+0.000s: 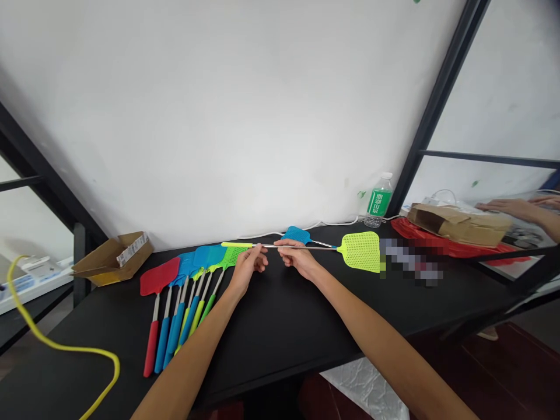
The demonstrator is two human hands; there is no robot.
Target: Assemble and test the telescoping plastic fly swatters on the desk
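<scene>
A yellow-green fly swatter (361, 251) is held level above the black table, its metal rod stretched out between my hands. My left hand (250, 265) pinches the rod close to the yellow handle, which points left. On the same rod, further right, my right hand (296, 257) grips with thumb and fingers; the perforated head lies beyond it. Behind my right hand lies a blue fly swatter (297, 234), partly hidden. To the left, several fly swatters lie in a fanned row, among them a red fly swatter (159, 276) at the outer end.
An open cardboard box (102, 269) stands at the back left. A water bottle (380, 201) is near the wall at right. A yellow cable (65, 348) crosses the left corner. Beyond the right frame are a torn cardboard box (459, 224) and another person's hand (507, 206).
</scene>
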